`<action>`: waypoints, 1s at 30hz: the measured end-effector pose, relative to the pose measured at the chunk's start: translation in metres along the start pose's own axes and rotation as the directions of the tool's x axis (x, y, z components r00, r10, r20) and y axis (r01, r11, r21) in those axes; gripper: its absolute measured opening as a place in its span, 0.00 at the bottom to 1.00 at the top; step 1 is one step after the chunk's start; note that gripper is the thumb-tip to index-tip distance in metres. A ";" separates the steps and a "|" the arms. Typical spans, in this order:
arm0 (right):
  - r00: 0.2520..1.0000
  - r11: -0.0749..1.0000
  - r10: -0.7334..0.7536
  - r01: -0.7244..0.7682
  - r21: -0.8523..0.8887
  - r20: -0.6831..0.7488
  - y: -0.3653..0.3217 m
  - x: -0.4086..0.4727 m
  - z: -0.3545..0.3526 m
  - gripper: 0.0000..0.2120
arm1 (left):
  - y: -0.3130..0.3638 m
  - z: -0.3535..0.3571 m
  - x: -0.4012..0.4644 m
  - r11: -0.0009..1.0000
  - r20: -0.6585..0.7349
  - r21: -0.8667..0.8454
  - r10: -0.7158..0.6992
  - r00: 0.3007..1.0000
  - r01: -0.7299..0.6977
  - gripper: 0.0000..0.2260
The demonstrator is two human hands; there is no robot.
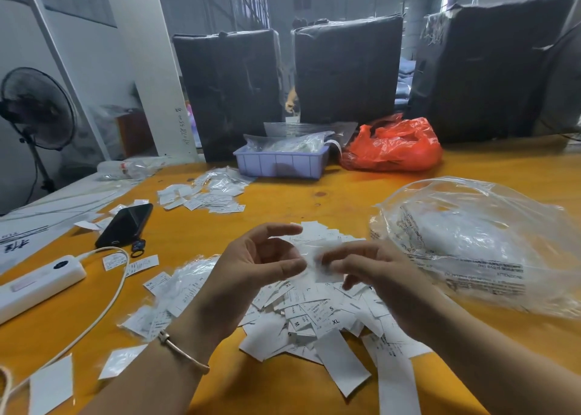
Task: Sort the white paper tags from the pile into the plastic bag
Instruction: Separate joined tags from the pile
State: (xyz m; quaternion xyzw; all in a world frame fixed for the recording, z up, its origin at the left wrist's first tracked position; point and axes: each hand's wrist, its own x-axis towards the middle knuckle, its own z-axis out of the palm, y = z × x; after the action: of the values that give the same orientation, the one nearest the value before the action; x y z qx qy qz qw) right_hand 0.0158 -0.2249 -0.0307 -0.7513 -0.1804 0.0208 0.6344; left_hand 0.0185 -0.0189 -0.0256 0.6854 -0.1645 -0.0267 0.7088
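At the bottom centre of the frame I see the pile of white paper tags (317,317) spread on the orange table (314,191), many printed with size letters. Just above the pile both hands meet: my view has the left hand (251,267), a thin bracelet (182,348) on its wrist, with fingers curled and thumb pressed toward a blurred white tag (320,265); the right hand (377,270) has its fingertips curled onto the same tag, though blur hides the exact pinch. At the right edge lies the large clear plastic bag (471,235), puffed up and crumpled, near the pile. At the left sit a white power bank (34,284) with a cable (107,301) and, beyond it, a black phone (125,224). Farther up, a second scatter of tags (204,194) lies left of centre, then a lilac tray (279,163) and a red bag (393,146). Dark wrapped bales (345,69) stand behind, and a fan (34,106) at the upper left.
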 end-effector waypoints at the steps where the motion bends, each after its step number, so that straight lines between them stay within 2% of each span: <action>1: 0.997 1.000 -0.012 0.011 0.024 0.071 -0.001 -0.001 0.002 0.05 | 0.000 0.001 0.000 1.000 0.011 0.008 0.001 1.000 -0.001 0.20; 3: 0.989 0.997 -0.069 0.072 -0.014 0.128 0.000 -0.003 0.006 0.11 | 0.000 0.002 -0.001 1.000 0.042 0.022 0.005 0.999 -0.006 0.18; 4: 0.988 0.993 -0.104 0.109 -0.041 0.112 0.000 -0.004 0.008 0.11 | 0.000 0.002 -0.002 1.000 0.060 0.022 0.006 0.998 -0.008 0.17; 8: 0.987 0.987 -0.161 0.161 0.008 0.008 0.001 -0.003 0.007 0.11 | -0.001 0.003 -0.002 0.999 0.112 0.044 -0.010 0.994 0.005 0.15; 12: 0.981 0.981 -0.191 0.189 -0.050 -0.036 -0.001 -0.004 0.004 0.05 | -0.002 0.003 -0.002 0.980 0.132 0.197 -0.040 0.990 0.013 0.11; 15: 0.982 0.976 -0.191 0.190 -0.105 -0.004 -0.002 -0.006 0.006 0.02 | -0.001 0.005 -0.001 0.965 0.122 0.264 -0.024 0.992 -0.009 0.07; 17: 0.982 0.977 -0.190 0.190 -0.100 0.012 -0.004 -0.007 0.005 0.02 | -0.001 0.005 -0.001 0.967 0.088 0.255 0.010 0.996 -0.032 0.09; 19: 0.980 0.977 -0.195 0.191 -0.091 -0.037 -0.005 -0.005 0.001 0.02 | -0.001 0.004 -0.001 0.976 0.049 0.214 0.038 0.998 -0.047 0.11; 23: 0.936 0.966 -0.257 0.247 -0.074 -0.241 -0.007 -0.002 -0.010 0.15 | -0.004 0.004 -0.001 0.952 0.013 0.287 0.112 0.994 -0.111 0.12; 27: 0.902 0.928 -0.336 0.366 0.069 -0.272 -0.013 -0.005 -0.015 0.28 | -0.005 0.007 -0.002 0.907 0.038 0.376 0.188 0.981 -0.189 0.08; 30: 0.883 0.913 -0.382 0.406 0.036 -0.274 -0.018 -0.007 -0.012 0.27 | -0.006 0.008 -0.003 0.868 0.068 0.446 0.211 0.975 -0.219 0.06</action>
State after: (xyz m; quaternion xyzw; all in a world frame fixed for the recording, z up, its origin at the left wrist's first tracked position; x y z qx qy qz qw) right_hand 0.0083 -0.2357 -0.0126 -0.6648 -0.2429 -0.1994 0.6777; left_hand 0.0142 -0.0261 -0.0320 0.8083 -0.2474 0.0853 0.5275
